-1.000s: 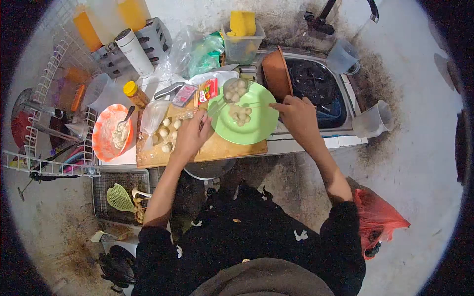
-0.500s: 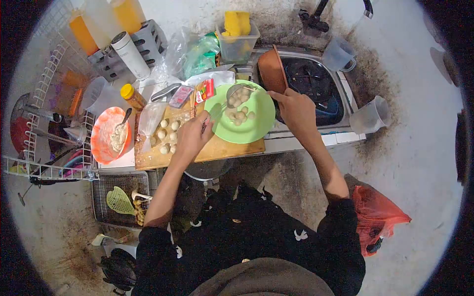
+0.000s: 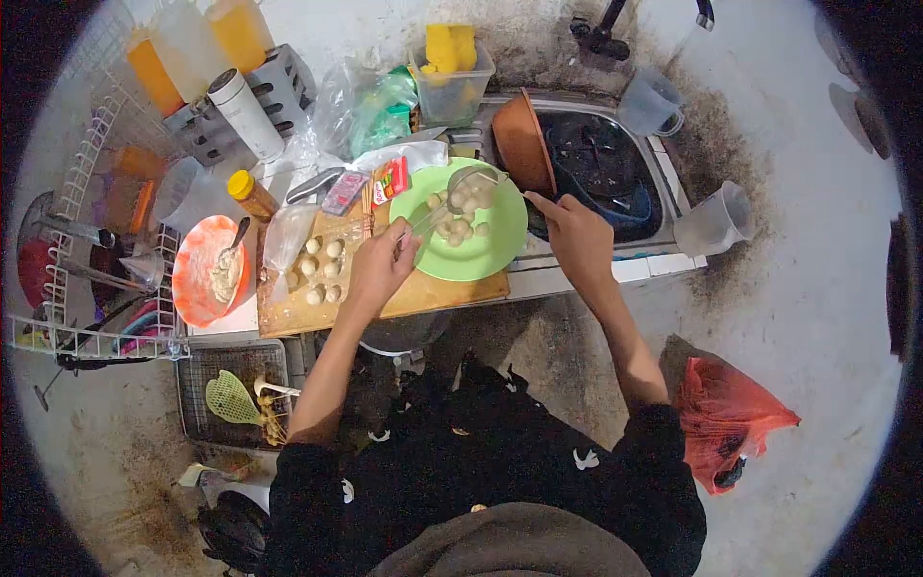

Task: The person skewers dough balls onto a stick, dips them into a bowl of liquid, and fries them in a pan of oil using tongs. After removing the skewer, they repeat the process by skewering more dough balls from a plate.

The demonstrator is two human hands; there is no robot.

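A: Location of items, left to right?

B: Orange bowl (image 3: 210,272) at left edge of counter; wooden board (image 3: 385,288) beside it, pale dough balls (image 3: 322,269) on its left half. Green plate (image 3: 469,223) on board's right corner, more balls on it. Sink (image 3: 615,173) past right edge.

A: Handling of balls?

B: Probably light, soft, slightly sticky; easily dented. Best scooped from below, not pinched.

A: Hand states?

B: Left hand (image 3: 380,269) clenched over board's middle, gripping handle of a strainer ladle (image 3: 466,192); ladle bowl loaded with balls, held over plate. Right hand (image 3: 577,236) loosely curled at plate's right rim, forefinger extended toward ladle; cannot tell whether anything is held.
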